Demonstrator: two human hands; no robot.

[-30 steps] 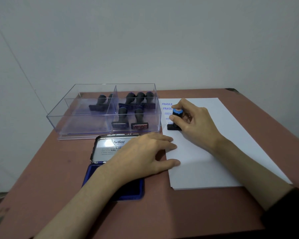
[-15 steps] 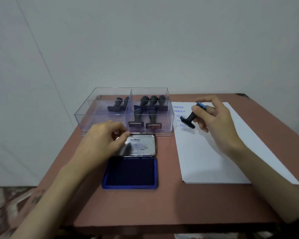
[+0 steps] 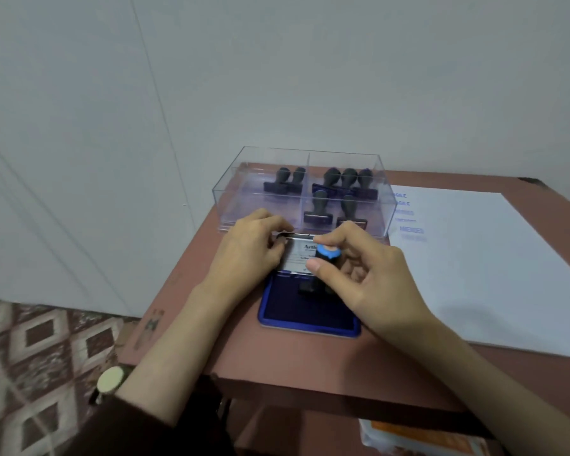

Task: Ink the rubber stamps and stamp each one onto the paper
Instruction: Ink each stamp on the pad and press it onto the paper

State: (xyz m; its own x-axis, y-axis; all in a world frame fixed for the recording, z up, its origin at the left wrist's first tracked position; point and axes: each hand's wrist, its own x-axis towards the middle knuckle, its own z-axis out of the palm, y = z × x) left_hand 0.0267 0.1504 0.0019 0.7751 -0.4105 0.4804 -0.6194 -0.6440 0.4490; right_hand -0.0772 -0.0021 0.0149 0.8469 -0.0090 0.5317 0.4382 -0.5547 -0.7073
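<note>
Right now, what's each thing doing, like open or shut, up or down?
ink pad: open, lid tipped up.
blue-topped stamp: upright, base on the ink pad.
right hand: grips the blue-topped stamp.
left hand: holds the lid.
clear box: open-topped, spare stamps inside.
paper: flat, blue prints near its left edge.

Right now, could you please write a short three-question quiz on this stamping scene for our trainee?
1. How many stamps stand in the left compartment of the clear box?
2. True or false: the right hand holds the blue-capped stamp upright with its base on the ink pad.
3. What does the left hand grip? A. the clear box; B. the ink pad's lid; C. the blue-capped stamp.

Key: 1. two; 2. true; 3. B.
</note>
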